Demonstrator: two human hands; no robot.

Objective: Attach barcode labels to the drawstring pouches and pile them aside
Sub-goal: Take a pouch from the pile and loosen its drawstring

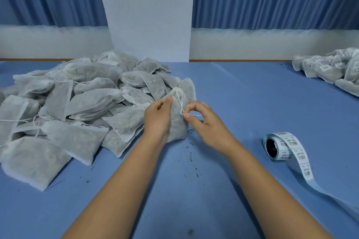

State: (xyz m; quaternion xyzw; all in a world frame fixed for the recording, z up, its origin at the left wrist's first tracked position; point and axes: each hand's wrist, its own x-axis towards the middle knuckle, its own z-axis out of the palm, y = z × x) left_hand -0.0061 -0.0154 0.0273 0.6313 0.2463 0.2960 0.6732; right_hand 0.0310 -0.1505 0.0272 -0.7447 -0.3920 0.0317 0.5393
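Note:
One grey-white drawstring pouch (177,120) stands upright on the blue table at the right edge of a big heap of unlabelled pouches (77,106). My left hand (158,117) grips the pouch along its left side. My right hand (204,120) pinches the pouch's white drawstring between thumb and forefinger near its top. A roll of barcode labels (277,146) lies to the right, its strip trailing toward the near right edge. Labelled pouches (330,68) are piled at the far right.
The blue table (242,99) has small dark crumbs scattered in front of my arms. A white pillar (147,15) and blue curtains stand behind the table's far edge.

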